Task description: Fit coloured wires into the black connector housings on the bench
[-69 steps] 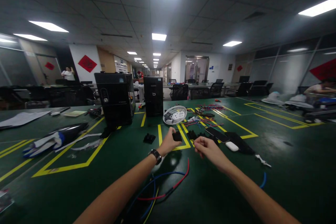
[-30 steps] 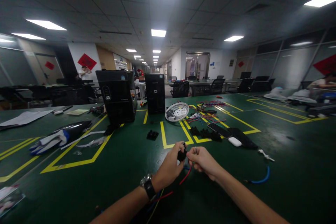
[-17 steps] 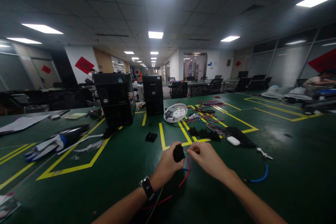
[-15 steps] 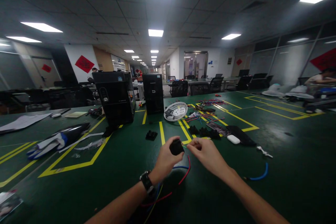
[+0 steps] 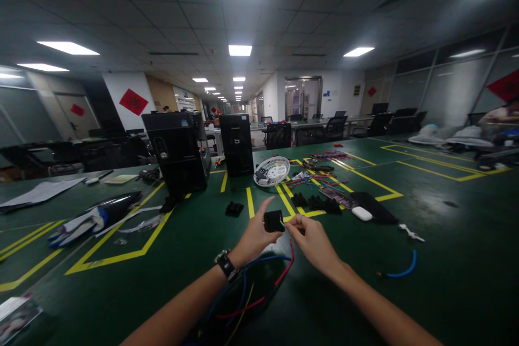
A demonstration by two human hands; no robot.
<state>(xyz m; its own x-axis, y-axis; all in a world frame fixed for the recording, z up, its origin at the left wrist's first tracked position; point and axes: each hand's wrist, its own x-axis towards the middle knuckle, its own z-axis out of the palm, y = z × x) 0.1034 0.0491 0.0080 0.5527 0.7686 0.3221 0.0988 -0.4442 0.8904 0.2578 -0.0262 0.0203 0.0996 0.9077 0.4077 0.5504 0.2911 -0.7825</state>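
A small square black plastic block is held up over the table by my left hand, gripped between the thumb and the fingers. My right hand is closed in a pinch on a thin green wire at the block's right side. How far the wire's tip reaches into the block I cannot tell. Below my hands lie a red wire and a blue wire. A yellow-green wire runs close to my left forearm.
Several black blocks lie beyond my right hand, and another black part is beyond my left. A white basket, two computer towers and a blue wire piece are also on the green table.
The block has turned so that its flat face shows, and my left index finger has lifted off it. My right hand has brought the green wire up against the block.
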